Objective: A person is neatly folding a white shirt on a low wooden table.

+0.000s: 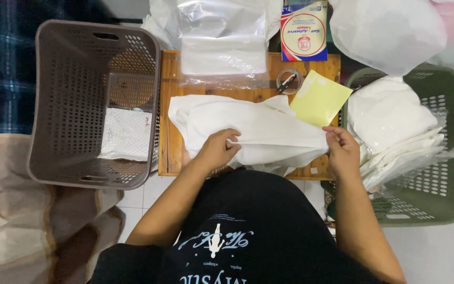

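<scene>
While pinched between fingers [230, 141]: white cloth [269, 131].

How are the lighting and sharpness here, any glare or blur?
Head view: even indoor light, soft shadows; glare on the clear plastic bags; the white folded cloth is nearly washed out; both hands, left hand and right hand, look sharp, without motion blur.

Both hands pinch a white cloth [253, 131] spread over a small wooden table [165, 147]: the left hand [217, 150] at its near middle, the right hand [342, 150] at its right end. A brown basket [45, 105] stands left, a green basket [447, 173] of white folded cloths right, a yellow sheet [319, 97] just beyond.
</scene>
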